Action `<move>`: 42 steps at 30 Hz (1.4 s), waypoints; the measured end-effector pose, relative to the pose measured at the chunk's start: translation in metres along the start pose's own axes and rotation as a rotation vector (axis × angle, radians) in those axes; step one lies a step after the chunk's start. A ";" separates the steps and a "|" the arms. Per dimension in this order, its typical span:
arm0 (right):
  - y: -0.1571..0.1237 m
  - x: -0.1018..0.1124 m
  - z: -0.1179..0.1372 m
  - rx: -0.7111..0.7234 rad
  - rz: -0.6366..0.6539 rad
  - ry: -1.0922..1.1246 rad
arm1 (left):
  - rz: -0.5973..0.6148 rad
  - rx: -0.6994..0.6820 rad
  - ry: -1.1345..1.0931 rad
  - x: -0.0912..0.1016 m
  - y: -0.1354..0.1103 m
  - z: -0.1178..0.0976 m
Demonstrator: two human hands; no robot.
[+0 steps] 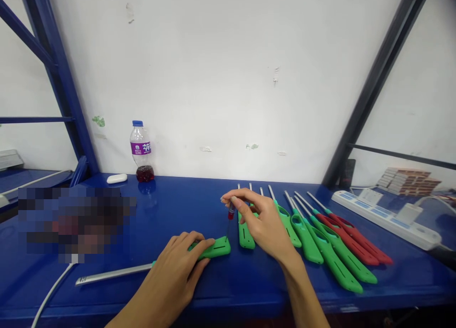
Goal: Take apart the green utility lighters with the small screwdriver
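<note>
My left hand (180,266) lies closed over a green long-nosed lighter (213,248) that rests sideways on the blue bench (249,280), its metal tube (114,273) pointing left. My right hand (258,218) pinches a small red-handled screwdriver (231,214) upright, its thin tip touching the end of that lighter's green handle. Behind my right hand lies a row of several green lighters (320,245) and two red ones (351,237), tubes pointing to the wall.
A drink bottle (141,151) with dark red liquid stands at the wall, a white case (117,178) beside it. A white power strip (386,218) and stacked small boxes (406,180) sit at the right. A white cable (53,290) runs off the front left.
</note>
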State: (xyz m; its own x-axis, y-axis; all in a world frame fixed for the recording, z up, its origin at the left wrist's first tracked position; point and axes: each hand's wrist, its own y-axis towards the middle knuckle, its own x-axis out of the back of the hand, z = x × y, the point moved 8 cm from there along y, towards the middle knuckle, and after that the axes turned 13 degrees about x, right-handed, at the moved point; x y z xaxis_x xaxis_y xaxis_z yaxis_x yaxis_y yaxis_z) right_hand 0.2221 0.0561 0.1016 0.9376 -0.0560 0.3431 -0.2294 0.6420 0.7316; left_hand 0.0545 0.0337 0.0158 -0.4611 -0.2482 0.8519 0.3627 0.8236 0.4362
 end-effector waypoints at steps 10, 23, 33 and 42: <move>0.001 0.007 0.000 0.025 -0.080 -0.067 | 0.028 0.010 0.004 -0.001 0.001 0.000; 0.002 0.013 0.007 0.094 -0.098 -0.178 | 0.021 0.020 0.003 -0.001 0.001 0.000; 0.002 0.007 0.006 0.111 -0.055 -0.167 | 0.035 0.026 -0.008 -0.004 0.001 0.002; 0.002 0.004 0.000 0.099 -0.056 -0.228 | 0.044 0.019 -0.005 -0.001 0.002 -0.001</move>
State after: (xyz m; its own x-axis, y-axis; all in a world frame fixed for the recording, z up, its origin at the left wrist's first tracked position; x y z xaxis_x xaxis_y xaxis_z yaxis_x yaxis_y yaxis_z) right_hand 0.2256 0.0575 0.1042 0.8691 -0.2672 0.4162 -0.2138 0.5558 0.8033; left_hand 0.0565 0.0352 0.0164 -0.4487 -0.2091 0.8689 0.3677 0.8429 0.3928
